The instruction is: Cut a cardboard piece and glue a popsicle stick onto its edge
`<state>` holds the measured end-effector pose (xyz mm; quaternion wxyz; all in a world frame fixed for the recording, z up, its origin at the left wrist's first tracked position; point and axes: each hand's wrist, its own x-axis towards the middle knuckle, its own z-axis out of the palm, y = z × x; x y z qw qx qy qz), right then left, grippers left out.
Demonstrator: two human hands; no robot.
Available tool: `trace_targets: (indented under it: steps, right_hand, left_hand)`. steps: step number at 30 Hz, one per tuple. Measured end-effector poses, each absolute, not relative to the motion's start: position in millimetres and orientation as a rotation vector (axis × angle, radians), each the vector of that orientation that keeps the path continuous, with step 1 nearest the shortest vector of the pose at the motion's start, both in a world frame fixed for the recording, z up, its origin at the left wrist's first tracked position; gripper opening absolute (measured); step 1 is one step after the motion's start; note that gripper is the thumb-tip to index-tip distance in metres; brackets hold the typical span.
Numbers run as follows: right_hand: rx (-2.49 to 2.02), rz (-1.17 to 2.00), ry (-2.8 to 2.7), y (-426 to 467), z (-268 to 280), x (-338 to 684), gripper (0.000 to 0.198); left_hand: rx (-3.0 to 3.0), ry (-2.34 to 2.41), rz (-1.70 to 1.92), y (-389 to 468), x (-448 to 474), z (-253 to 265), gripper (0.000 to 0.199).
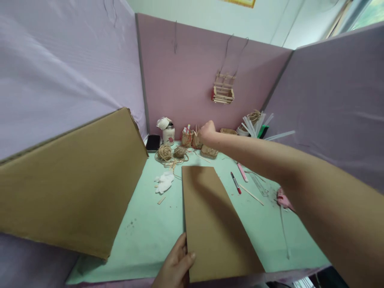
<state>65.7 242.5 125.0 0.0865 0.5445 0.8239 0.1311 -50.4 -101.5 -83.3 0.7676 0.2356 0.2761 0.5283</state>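
Observation:
A long strip of brown cardboard [214, 228] lies lengthwise on the green-covered table. My left hand [178, 262] grips its near left edge, thumb on top and fingers along the side. My right arm stretches far across the table, and my right hand [208, 132] is curled at the back, beside a small twine-covered cup [197, 141] with thin sticks in it. The fingertips of that hand face away, so what they hold is hidden. Below it sits a low woven container [209, 151]. Another twine cup [187, 138] holding pens stands to its left.
A large cardboard sheet [75, 184] leans at the left. Twine balls [165, 152], crumpled tissue [165, 182], a jar [169, 134] and a black phone-like object [153, 143] lie beyond. Rightward are a marker [235, 183], pink cutter [242, 172], pink glue gun [283, 199] and glue sticks [255, 125].

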Motion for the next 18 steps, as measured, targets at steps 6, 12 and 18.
trace_targets:
  steps: [6, 12, 18]
  right_hand:
    - [1.863, 0.150, 2.243, 187, 149, 141, 0.019]
    - [1.952, -0.522, 2.330, 81, 103, 218, 0.020]
    - [2.138, -1.920, 2.432, -51, 39, 252, 0.037]
  left_hand:
    - [0.566, 0.618, 1.099, -104, -53, -66, 0.053]
    - [0.562, 0.710, 1.094, -109, -57, -58, 0.056]
    - [0.584, 0.811, 1.148, -103, -58, -41, 0.068]
